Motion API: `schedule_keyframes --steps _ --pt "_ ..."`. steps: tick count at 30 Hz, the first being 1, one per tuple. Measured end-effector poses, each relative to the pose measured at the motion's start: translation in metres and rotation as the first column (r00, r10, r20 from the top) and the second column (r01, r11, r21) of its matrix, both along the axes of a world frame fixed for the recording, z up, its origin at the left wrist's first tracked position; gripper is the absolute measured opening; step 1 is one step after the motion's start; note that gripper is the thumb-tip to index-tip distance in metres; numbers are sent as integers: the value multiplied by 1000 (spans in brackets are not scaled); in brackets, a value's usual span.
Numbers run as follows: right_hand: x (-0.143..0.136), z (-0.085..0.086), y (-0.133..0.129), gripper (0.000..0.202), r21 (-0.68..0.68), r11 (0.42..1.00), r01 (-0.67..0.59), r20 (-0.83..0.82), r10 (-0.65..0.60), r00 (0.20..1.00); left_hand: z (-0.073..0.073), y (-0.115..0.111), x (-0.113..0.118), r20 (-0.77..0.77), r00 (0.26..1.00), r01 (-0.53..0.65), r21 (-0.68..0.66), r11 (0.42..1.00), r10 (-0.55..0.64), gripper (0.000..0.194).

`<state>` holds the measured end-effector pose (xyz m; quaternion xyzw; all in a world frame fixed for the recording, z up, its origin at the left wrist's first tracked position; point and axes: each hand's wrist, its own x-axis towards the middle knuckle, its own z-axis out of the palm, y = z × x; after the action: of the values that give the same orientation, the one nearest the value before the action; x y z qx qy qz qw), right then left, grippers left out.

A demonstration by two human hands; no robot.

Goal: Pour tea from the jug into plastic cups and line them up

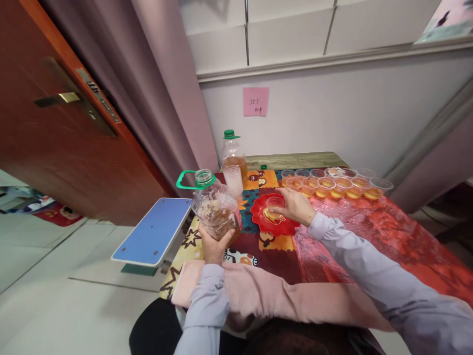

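My left hand [215, 244] is wrapped round the lower part of a large clear plastic jug [212, 204], which has a green handle ring and an uncapped mouth. Brown liquid fills its lower portion, and it leans a little to the left. Between the fingers of my right hand [294, 204] is a clear plastic cup [275, 203], over a red scalloped plate [258, 222] with a gold print. Whether the cup rests on the plate I cannot tell. A stack of clear cups [233, 178] stands behind the jug.
A second jug [232, 153] with a green cap stands at the back. Several filled cups [325, 183] line the right side of the table, on a shiny red cover [332, 217]. A loose green cap [263, 166] lies near the wall. Left of the table is a blue-topped stool [157, 229].
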<state>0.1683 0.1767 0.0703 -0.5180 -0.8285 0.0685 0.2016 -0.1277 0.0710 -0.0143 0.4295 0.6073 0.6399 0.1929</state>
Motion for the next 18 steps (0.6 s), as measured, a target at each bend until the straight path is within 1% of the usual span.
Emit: schedule_keyframes --steps 3,6,9,14,18 --pt "-6 3 10 73 -81 995 53 154 -40 987 1 -1 1 6 1000 3 -2 1000 -3 102" --pt "-11 7 9 77 -118 990 82 228 -54 972 1 0 1 29 999 19 4 1000 -20 100" --pt "-15 9 5 79 -121 990 76 245 -45 969 -1 1 0 32 999 25 7 1000 -25 101" --pt "-19 4 0 67 -100 991 90 219 -67 973 -4 3 -3 11 1000 8 8 1000 -8 102" --pt "-19 0 2 72 -95 991 92 189 -72 979 -6 4 -3 10 1000 16 20 1000 -16 103"
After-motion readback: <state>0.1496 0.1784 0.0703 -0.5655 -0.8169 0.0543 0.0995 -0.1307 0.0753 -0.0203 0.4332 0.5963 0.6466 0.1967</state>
